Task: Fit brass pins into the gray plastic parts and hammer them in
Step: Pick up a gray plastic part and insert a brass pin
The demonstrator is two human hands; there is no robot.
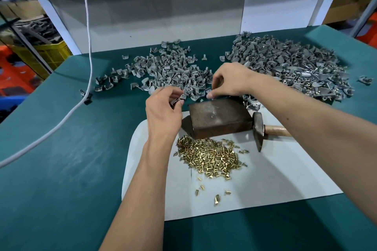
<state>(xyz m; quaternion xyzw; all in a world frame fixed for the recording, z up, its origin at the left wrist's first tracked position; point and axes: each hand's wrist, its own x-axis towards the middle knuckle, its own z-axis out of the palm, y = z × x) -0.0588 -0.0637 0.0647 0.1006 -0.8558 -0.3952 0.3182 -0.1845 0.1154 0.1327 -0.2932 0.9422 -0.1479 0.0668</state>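
Note:
A heap of brass pins [212, 156] lies on a white sheet [275, 173], just in front of a rusty steel block [218, 117]. My left hand [163, 108] is at the block's left end and pinches a gray plastic part [180, 97] between thumb and fingers. My right hand [228, 81] hovers over the block's far edge with fingers curled down, pinching something small that I cannot make out. A hammer [260, 130] with a wooden handle lies to the right of the block, partly under my right forearm.
A pile of gray plastic parts [169, 69] spreads behind the block, and a bigger pile [289, 63] lies at the back right. A white cable [61, 120] runs across the green table [61, 169] on the left. Crates stand beyond the table's left edge.

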